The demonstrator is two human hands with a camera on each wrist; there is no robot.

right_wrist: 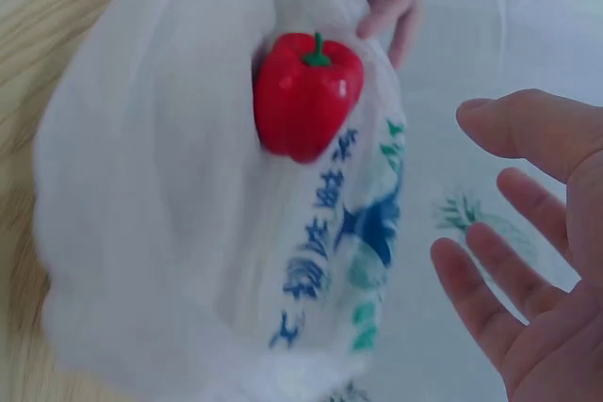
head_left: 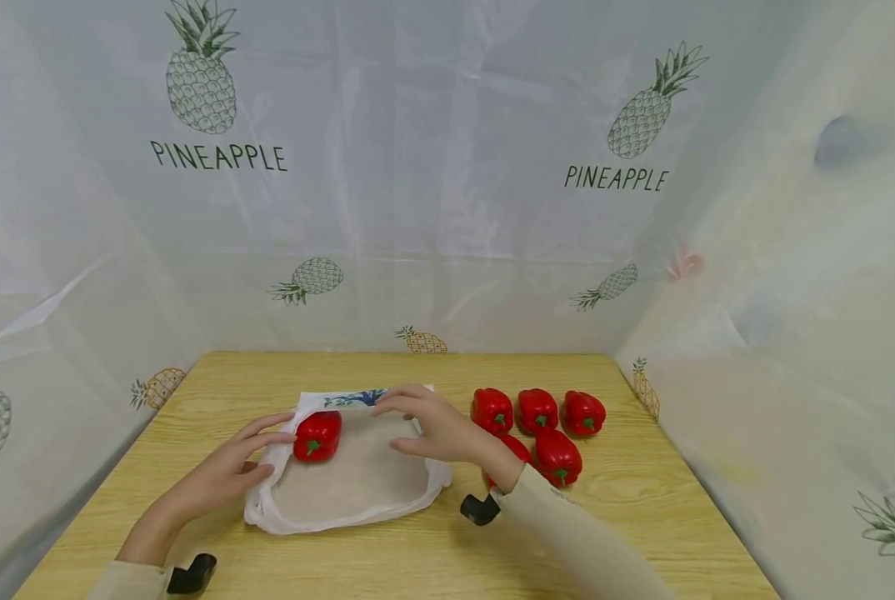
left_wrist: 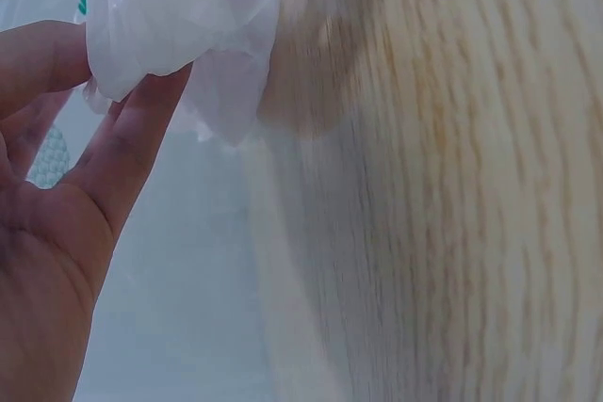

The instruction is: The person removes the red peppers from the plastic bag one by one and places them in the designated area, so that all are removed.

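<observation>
A white plastic bag (head_left: pixel 350 492) with blue print lies flat on the wooden table (head_left: pixel 642 517). One red bell pepper (head_left: pixel 317 435) lies in its mouth at the left end, also seen in the right wrist view as the pepper (right_wrist: pixel 306 91) against the bag (right_wrist: pixel 141 233). My left hand (head_left: pixel 267 454) pinches the bag's left edge beside that pepper; the left wrist view shows the left hand (left_wrist: pixel 85 110) with thumb and finger on the bag's plastic (left_wrist: pixel 179 7). My right hand (head_left: pixel 417 429) hovers over the bag's far right edge, fingers spread. The right hand (right_wrist: pixel 528 261) holds nothing.
Several more red peppers (head_left: pixel 537 410) stand in a cluster right of the bag, one partly hidden behind my right wrist. Pineapple-print sheeting (head_left: pixel 447 208) walls in the table at the back and both sides. Bare wood lies in front of the bag.
</observation>
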